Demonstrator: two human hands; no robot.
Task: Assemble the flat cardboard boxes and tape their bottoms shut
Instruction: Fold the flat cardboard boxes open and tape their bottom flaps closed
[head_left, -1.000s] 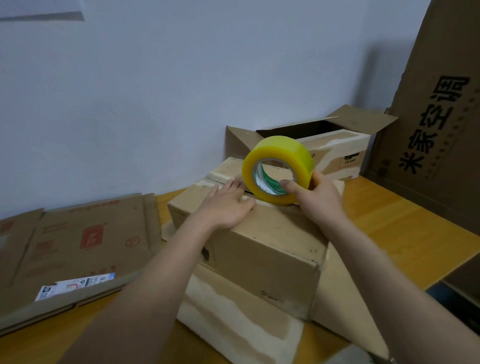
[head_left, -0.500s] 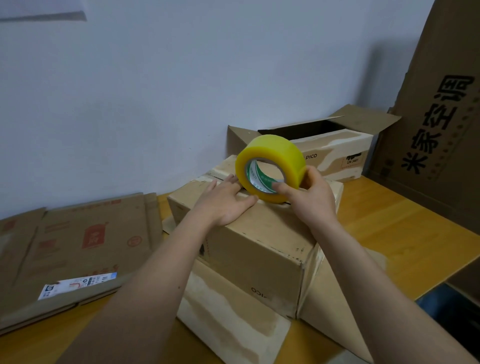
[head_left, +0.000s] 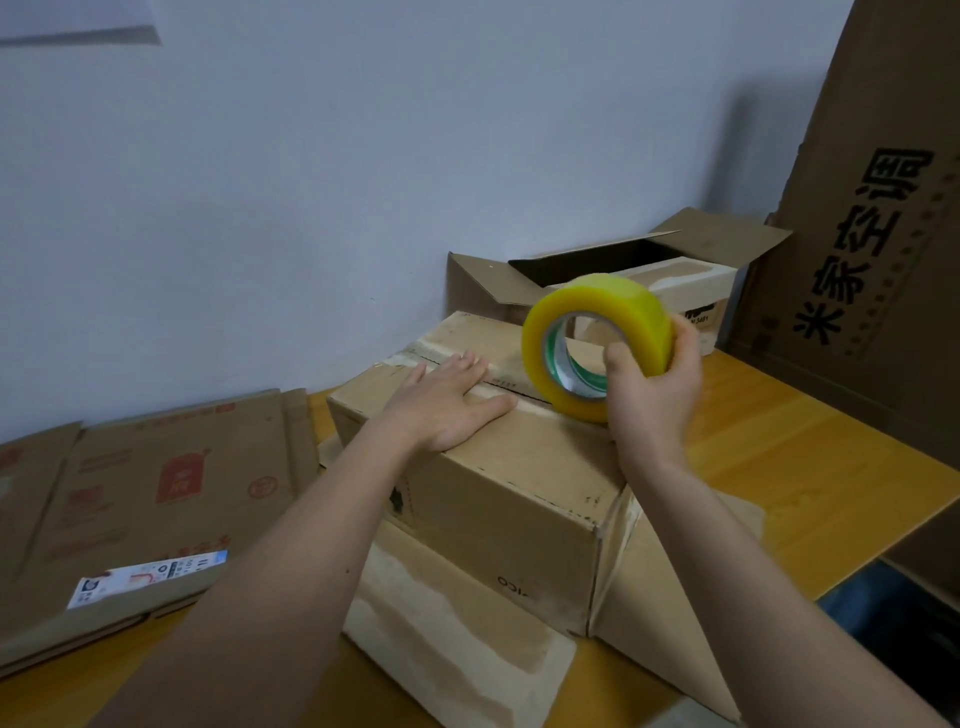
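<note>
A brown cardboard box (head_left: 514, 499) stands upside down on the wooden table, its closed bottom flaps facing up and its other flaps splayed out on the table. My left hand (head_left: 447, 410) lies flat with straight fingers across the seam of those flaps. My right hand (head_left: 654, 384) grips a yellow roll of tape (head_left: 597, 343), thumb through its core, and the roll's lower edge rests on the box top near the seam.
A stack of flattened boxes (head_left: 156, 493) lies at the left. An assembled open box (head_left: 623, 275) stands against the wall behind. A tall printed carton (head_left: 872, 234) leans at the right. The table edge (head_left: 883, 551) drops off at the right front.
My right hand has drawn the tape roll to the right along the box top. My left hand has flattened over the seam. The view has shifted slightly.
</note>
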